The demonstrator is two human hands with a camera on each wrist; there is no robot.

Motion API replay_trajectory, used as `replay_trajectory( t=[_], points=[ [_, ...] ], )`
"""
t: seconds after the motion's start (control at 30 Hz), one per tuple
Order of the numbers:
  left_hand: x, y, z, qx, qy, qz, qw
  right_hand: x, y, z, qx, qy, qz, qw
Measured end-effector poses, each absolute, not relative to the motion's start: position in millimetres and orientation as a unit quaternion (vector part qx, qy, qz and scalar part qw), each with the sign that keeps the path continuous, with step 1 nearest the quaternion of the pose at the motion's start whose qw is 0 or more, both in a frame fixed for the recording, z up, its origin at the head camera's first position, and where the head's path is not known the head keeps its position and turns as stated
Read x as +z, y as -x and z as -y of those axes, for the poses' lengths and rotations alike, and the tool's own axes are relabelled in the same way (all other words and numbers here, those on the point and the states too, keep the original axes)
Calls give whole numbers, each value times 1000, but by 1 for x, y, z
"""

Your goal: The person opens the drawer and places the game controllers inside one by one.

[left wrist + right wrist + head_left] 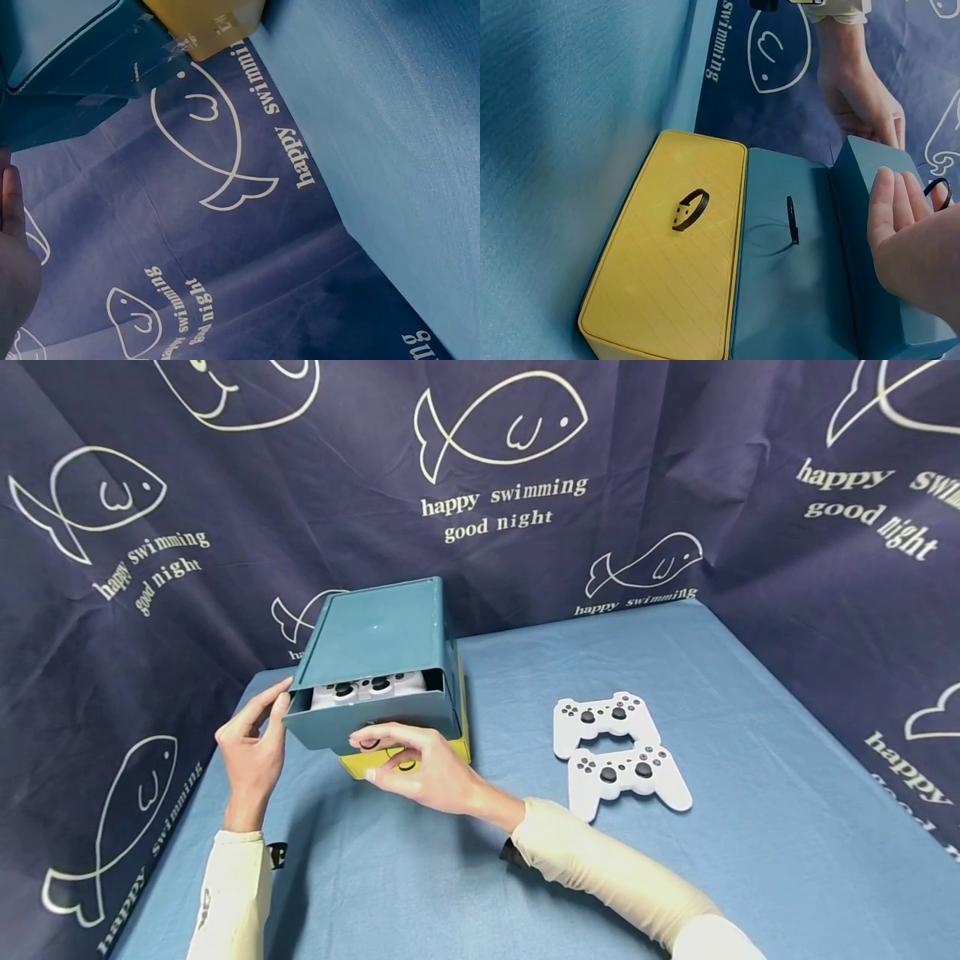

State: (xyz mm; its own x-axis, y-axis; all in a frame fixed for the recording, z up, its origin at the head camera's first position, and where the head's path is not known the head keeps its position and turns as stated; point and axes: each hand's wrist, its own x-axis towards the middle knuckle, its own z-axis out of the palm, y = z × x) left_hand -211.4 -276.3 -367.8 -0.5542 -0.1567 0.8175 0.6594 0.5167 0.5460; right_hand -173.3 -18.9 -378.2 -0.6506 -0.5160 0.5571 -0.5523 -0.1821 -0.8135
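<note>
A teal top drawer (pixel 375 713) is pulled partly out of the stacked drawer unit (pixel 375 625). Inside it lies a white game controller (pixel 362 690); its lower part is hidden by the drawer front. My left hand (pixel 253 752) touches the drawer's left front corner, fingers fairly straight along the side. In front of the drawer is my right hand (pixel 427 770), its index finger hooked at the black loop handle (pixel 949 196), thumb held apart. Two more white controllers, a rear one (pixel 607 717) and a front one (pixel 628 777), lie on the table to the right, touching or overlapping.
Below the top drawer sit a shut teal drawer (pixel 795 247) and a yellow bottom drawer (pixel 664 255), each with a black loop handle. Blue cloth covers the table (pixel 525 877). A dark blue curtain with fish prints (pixel 510 568) hangs behind and at both sides.
</note>
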Motion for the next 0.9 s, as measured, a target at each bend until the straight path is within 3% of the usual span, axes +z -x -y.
replay_trajectory(
  t=[0.9],
  points=[
    [-368,210,274,-475,169,745,437,-378,193,22,655,-393,645,24]
  ],
)
